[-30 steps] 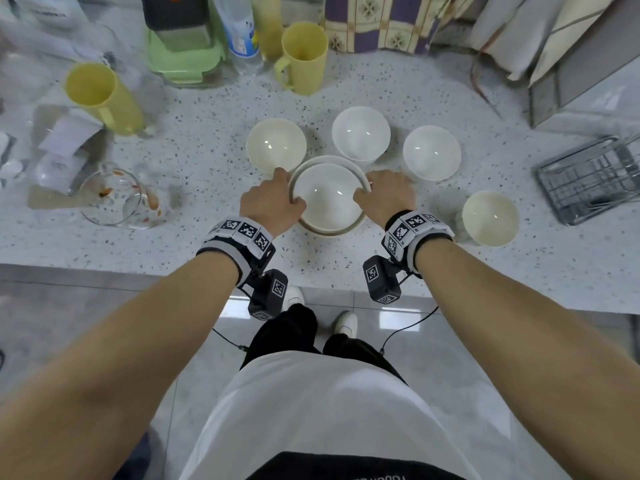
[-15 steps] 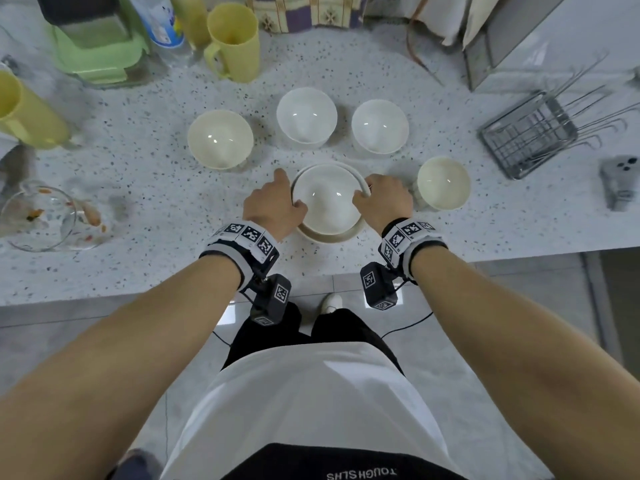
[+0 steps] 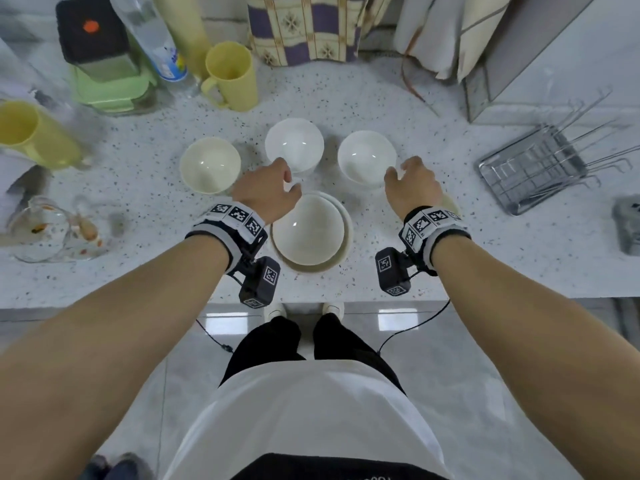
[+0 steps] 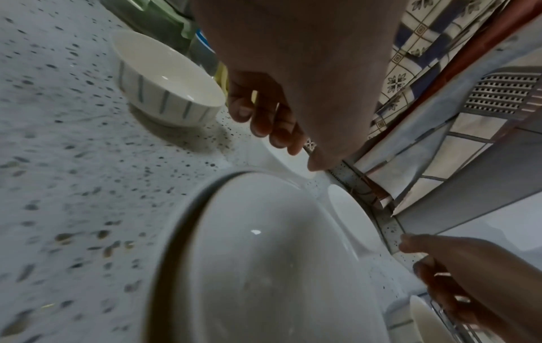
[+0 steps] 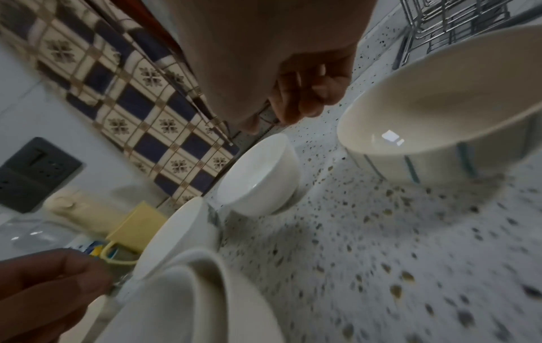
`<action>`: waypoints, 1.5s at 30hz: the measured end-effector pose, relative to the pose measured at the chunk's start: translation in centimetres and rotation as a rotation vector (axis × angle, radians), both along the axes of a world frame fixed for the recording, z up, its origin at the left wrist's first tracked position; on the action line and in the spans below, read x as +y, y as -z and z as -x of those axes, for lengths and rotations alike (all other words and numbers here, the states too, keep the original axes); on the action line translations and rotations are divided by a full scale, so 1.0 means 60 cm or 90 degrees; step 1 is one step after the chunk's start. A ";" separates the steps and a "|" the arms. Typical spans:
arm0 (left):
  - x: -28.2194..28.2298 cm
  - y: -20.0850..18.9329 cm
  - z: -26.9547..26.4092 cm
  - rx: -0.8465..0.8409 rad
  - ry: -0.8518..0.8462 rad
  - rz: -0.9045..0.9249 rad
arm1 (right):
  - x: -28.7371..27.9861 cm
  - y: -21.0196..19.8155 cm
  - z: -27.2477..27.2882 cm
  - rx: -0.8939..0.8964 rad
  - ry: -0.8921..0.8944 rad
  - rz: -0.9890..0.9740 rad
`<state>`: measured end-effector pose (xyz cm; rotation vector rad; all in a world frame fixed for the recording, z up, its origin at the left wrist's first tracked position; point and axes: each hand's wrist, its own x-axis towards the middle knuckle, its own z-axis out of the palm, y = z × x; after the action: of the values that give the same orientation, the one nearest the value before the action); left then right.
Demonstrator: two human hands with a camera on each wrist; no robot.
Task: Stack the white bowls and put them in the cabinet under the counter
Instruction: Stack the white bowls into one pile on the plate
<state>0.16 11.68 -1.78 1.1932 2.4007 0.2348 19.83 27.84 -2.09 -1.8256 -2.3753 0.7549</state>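
The left hand hangs just above the speckled stone counter with its fingers loosely bent and apart, and it holds nothing. Its fingertips point toward the back edge of the counter, where a small plain white bowl stands just in front of them; I cannot tell if they touch its rim. The right hand is in the same state, fingers relaxed and empty, and its thumb is at the near rim of a second small white bowl, which is the nearer bowl for this hand. So each hand has one bowl directly ahead of it, toward the back wall. The bowls are round, so they have no long axis to consider.

Between the two wrists, close to the front edge, stands the stack of two white bowls, the smaller one sitting inside the wider one. I judge the next bowls must travel back toward the front edge to go into this stack.

To the left is a cream bowl with blue stripes, and a similar striped one is beside the right wrist. A yellow plastic mug stands near the back edge, and a wire rack lies toward the right edge. Nothing stands between the hands and their bowls.
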 end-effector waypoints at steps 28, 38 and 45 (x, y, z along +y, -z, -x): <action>0.050 -0.005 0.114 -0.238 -0.214 -0.085 | 0.021 0.012 0.247 0.027 -0.304 -0.001; 0.070 0.028 0.134 -0.109 -0.072 -0.020 | 0.016 0.035 0.239 -0.008 -0.256 0.054; 0.070 0.047 0.138 -0.074 -0.031 -0.017 | 0.007 0.045 0.238 -0.032 -0.207 0.073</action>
<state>-8.12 15.88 -4.59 1.1030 2.3334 0.3438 5.55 28.27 -4.78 -1.5258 -2.7550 0.9000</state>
